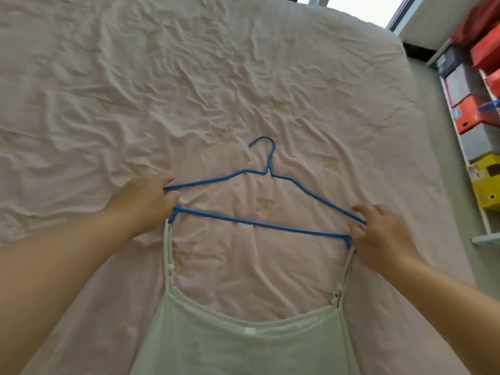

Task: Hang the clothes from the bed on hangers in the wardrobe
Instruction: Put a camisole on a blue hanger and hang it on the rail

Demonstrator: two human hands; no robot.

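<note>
While both grips pinch hanger (259, 226) ends | camisole (243, 345) strapped on | shoeboxes (484, 115) right

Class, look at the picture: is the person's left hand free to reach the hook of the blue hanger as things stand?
Probably yes. The hook lies bare on the bed sheet with nothing over it, but the left hand grips the hanger's left end, so it would have to let go first.

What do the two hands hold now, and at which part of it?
Both hold the blue hanger: the left hand pinches its left shoulder end, the right hand its right end. The white camisole hangs from the corners by its straps.
</note>
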